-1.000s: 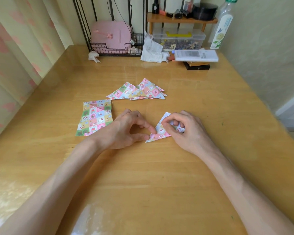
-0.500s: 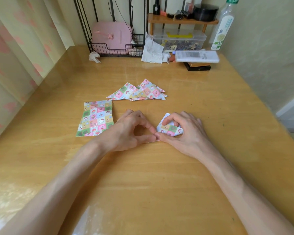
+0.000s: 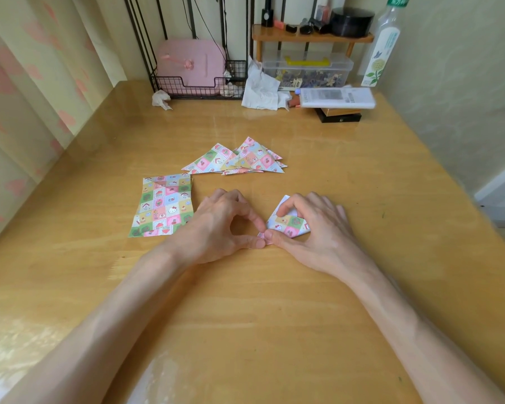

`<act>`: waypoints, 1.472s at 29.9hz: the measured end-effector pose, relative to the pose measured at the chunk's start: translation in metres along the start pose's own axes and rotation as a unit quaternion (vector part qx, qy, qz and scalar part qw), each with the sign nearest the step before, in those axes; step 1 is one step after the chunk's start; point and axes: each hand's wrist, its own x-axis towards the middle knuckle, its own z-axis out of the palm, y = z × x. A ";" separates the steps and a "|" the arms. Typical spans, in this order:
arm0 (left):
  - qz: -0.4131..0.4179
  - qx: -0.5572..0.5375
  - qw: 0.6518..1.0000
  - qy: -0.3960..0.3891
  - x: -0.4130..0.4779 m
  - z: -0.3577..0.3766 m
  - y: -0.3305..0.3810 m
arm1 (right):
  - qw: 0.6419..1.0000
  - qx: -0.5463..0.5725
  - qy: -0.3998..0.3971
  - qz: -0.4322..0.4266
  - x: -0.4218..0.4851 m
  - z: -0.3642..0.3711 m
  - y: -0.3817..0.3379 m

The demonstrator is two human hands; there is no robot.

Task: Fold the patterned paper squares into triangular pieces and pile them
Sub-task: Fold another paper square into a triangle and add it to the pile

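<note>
A small folded patterned paper piece [image 3: 287, 224] lies on the wooden table [image 3: 245, 301] between my hands. My left hand [image 3: 219, 225] pinches its near-left corner between thumb and index finger. My right hand [image 3: 315, 228] curls over the piece, index fingertip on its far part and thumb at the near corner. A stack of flat patterned paper squares [image 3: 164, 204] lies to the left of my left hand. Behind both hands sits a loose pile of folded triangles [image 3: 239, 158].
Along the back edge stand a black wire rack with a pink box [image 3: 191, 67], crumpled tissues [image 3: 260, 88], a clear storage box [image 3: 308, 70] under a small wooden shelf, a white carton [image 3: 336, 97] and a bottle [image 3: 384, 43]. A curtain hangs left, a wall right.
The piece was folded over, so its patterned side now shows where white paper was. My right thumb came down to the near corner beside my left fingertips.
</note>
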 end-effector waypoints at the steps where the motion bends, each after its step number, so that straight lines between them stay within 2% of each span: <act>1: 0.001 -0.004 1.000 0.000 0.000 0.000 0.000 | 1.000 -0.002 0.002 0.000 0.000 0.001 0.000; 5: -0.009 -0.020 1.000 -0.008 -0.001 -0.002 -0.001 | 1.000 -0.002 0.004 0.007 0.001 0.001 -0.002; 10: -0.026 0.014 0.999 -0.022 -0.001 -0.005 0.000 | 1.000 -0.006 0.001 0.015 0.000 0.002 -0.003; 15: -0.021 0.008 0.998 -0.061 -0.004 -0.012 -0.002 | 0.999 -0.005 -0.014 0.033 0.002 0.001 -0.006; 21: -0.016 -0.008 0.997 -0.074 -0.004 -0.017 -0.005 | 0.998 -0.055 -0.020 0.026 -0.001 0.002 -0.010; 26: 0.007 -0.019 0.997 -0.070 -0.005 -0.014 -0.007 | 0.997 -0.058 -0.037 0.035 0.002 -0.001 -0.012; 32: 0.014 -0.001 0.998 -0.059 -0.005 -0.013 -0.008 | 0.998 -0.059 -0.015 0.032 -0.001 0.003 -0.013; 44: -0.002 -0.008 1.000 -0.022 -0.001 -0.007 -0.005 | 0.997 -0.058 -0.026 0.042 -0.001 0.003 -0.013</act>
